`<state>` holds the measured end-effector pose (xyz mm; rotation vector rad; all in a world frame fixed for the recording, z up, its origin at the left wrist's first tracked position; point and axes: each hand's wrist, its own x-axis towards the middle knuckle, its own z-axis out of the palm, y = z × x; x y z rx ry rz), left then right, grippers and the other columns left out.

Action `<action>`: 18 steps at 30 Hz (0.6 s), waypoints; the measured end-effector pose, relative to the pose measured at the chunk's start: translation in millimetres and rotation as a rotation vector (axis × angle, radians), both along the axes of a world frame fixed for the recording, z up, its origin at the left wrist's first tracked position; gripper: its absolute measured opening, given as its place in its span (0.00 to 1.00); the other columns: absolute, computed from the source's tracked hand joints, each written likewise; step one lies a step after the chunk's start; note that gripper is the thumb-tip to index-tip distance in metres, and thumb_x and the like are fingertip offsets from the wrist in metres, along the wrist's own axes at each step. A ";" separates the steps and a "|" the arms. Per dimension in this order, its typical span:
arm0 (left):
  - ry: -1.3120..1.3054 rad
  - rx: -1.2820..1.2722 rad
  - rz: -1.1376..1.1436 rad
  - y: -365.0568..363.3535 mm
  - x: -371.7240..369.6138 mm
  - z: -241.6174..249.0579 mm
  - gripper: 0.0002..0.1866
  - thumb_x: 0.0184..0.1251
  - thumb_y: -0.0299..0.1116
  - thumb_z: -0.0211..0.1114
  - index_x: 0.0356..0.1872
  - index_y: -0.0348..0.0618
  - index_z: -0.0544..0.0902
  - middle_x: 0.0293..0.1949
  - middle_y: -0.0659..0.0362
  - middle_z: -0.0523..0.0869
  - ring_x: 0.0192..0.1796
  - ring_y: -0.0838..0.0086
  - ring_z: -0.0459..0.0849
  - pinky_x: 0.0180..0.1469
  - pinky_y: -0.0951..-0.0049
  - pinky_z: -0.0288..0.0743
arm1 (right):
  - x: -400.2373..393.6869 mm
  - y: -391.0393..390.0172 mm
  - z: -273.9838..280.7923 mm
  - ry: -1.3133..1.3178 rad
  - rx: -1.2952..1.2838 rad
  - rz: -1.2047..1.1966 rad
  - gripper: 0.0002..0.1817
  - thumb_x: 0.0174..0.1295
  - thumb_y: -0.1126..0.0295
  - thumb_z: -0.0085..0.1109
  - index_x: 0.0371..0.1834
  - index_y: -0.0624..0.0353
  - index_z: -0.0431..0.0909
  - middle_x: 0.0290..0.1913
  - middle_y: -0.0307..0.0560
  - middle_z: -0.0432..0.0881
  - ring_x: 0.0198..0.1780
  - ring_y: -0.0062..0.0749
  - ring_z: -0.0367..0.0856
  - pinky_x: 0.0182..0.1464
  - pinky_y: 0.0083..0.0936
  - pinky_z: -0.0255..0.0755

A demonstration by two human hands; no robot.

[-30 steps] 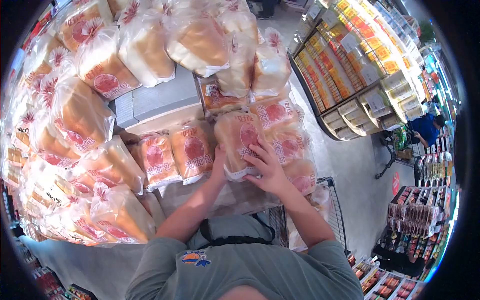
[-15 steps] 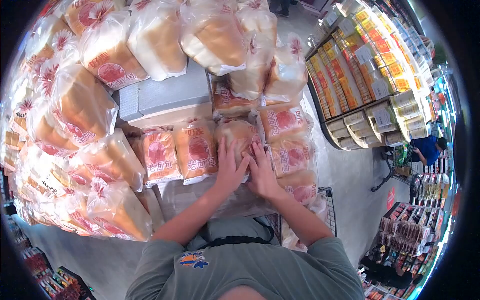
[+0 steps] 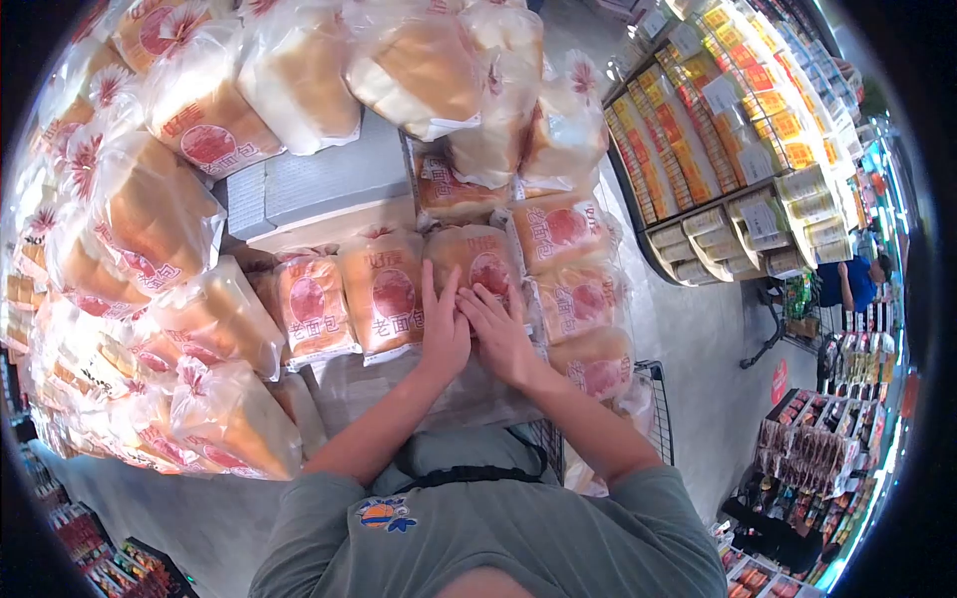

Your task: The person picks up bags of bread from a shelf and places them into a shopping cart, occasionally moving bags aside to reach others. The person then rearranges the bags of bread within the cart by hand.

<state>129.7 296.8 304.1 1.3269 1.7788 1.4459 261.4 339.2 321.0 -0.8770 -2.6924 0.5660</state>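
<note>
A bagged bread loaf (image 3: 477, 249) with a red round print lies in the front row of the display, under both my hands. My left hand (image 3: 446, 324) rests on its near left part, fingers stretched out and apart. Beside it, my right hand (image 3: 496, 334) lies on the loaf's near right part, its fingers extended and its fingertips close to the left hand. Neither hand grips around the loaf. Just left of it is another bagged loaf (image 3: 384, 294), printed side up, with a smaller one (image 3: 314, 307) beyond. To the right, a bagged loaf (image 3: 578, 304) lies sideways.
Tall bagged loaves (image 3: 414, 70) line the back and left around a grey box (image 3: 339, 184). A wire cart (image 3: 653, 399) stands at my right. A curved shelf of boxes and cans (image 3: 738, 149) is farther right. A person in blue (image 3: 852, 284) is in the aisle.
My hands have shifted slightly left and toward me over the loaf, uncovering more of its red print. The loaf now looks flatter, its print facing up. The view has shifted slightly.
</note>
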 end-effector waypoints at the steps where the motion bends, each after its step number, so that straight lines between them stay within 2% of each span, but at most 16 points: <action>1: -0.002 -0.003 -0.008 -3.3 -5.1 12.1 0.25 0.68 0.28 0.54 0.66 0.40 0.68 0.73 0.40 0.54 0.76 0.45 0.51 0.76 0.55 0.45 | -2.7 -0.4 -5.7 0.028 -0.001 -0.005 0.34 0.52 0.76 0.55 0.68 0.57 0.65 0.72 0.47 0.64 0.76 0.43 0.56 0.74 0.60 0.38; 3: 0.331 0.006 -0.200 -8.8 -21.9 27.7 0.23 0.67 0.31 0.56 0.64 0.40 0.72 0.71 0.42 0.60 0.75 0.47 0.54 0.76 0.51 0.43 | -10.3 2.1 -11.2 -0.004 0.025 -0.015 0.34 0.53 0.75 0.55 0.69 0.57 0.65 0.73 0.46 0.63 0.76 0.42 0.54 0.74 0.59 0.37; 6: 0.452 -0.094 -0.191 -5.7 -41.3 17.4 0.22 0.67 0.32 0.56 0.63 0.41 0.73 0.70 0.43 0.63 0.74 0.45 0.57 0.74 0.48 0.45 | -19.1 13.2 -12.8 -0.086 0.101 -0.008 0.35 0.54 0.73 0.57 0.69 0.57 0.65 0.73 0.44 0.62 0.78 0.39 0.51 0.75 0.59 0.36; 7: 0.579 -0.144 -0.167 -4.7 -46.4 2.3 0.23 0.67 0.33 0.57 0.63 0.41 0.72 0.69 0.42 0.64 0.73 0.44 0.58 0.73 0.47 0.48 | -20.3 14.7 -11.7 -0.136 0.146 0.004 0.35 0.54 0.71 0.58 0.69 0.56 0.65 0.74 0.43 0.62 0.78 0.38 0.50 0.75 0.59 0.36; 11: 0.620 -0.075 -0.167 -4.8 -45.7 5.5 0.24 0.67 0.35 0.57 0.64 0.41 0.72 0.69 0.42 0.64 0.73 0.45 0.58 0.73 0.46 0.48 | -17.5 6.9 -4.7 -0.164 0.199 0.024 0.37 0.52 0.68 0.61 0.69 0.57 0.65 0.72 0.47 0.63 0.78 0.42 0.49 0.75 0.59 0.36; 14: 0.485 0.078 -0.133 15.9 -33.8 14.7 0.26 0.67 0.36 0.58 0.65 0.41 0.71 0.70 0.41 0.63 0.73 0.45 0.57 0.73 0.45 0.47 | -11.9 -22.7 -0.3 -0.248 0.163 0.066 0.38 0.50 0.67 0.64 0.69 0.58 0.65 0.71 0.53 0.63 0.77 0.47 0.50 0.76 0.54 0.39; 16: 0.536 0.172 -0.202 32.5 -20.1 18.6 0.28 0.65 0.39 0.59 0.65 0.40 0.71 0.70 0.40 0.62 0.74 0.46 0.56 0.73 0.41 0.45 | -10.5 -53.7 5.9 -0.105 -0.018 0.185 0.38 0.47 0.68 0.66 0.67 0.59 0.67 0.69 0.55 0.65 0.75 0.48 0.55 0.75 0.51 0.44; 17: 0.532 0.178 -0.217 36.4 -14.1 13.8 0.28 0.65 0.39 0.59 0.65 0.40 0.71 0.70 0.40 0.62 0.74 0.46 0.56 0.73 0.41 0.45 | -6.8 -69.4 9.9 -0.108 -0.018 0.169 0.38 0.47 0.68 0.66 0.67 0.59 0.67 0.69 0.55 0.65 0.75 0.48 0.55 0.75 0.51 0.44; 18: 0.604 0.103 -0.215 39.5 -6.4 6.0 0.29 0.65 0.42 0.58 0.66 0.41 0.69 0.71 0.40 0.60 0.75 0.47 0.55 0.73 0.40 0.44 | -2.0 -86.0 14.6 -0.047 -0.127 0.231 0.36 0.50 0.68 0.65 0.66 0.59 0.68 0.67 0.55 0.68 0.73 0.49 0.59 0.74 0.49 0.48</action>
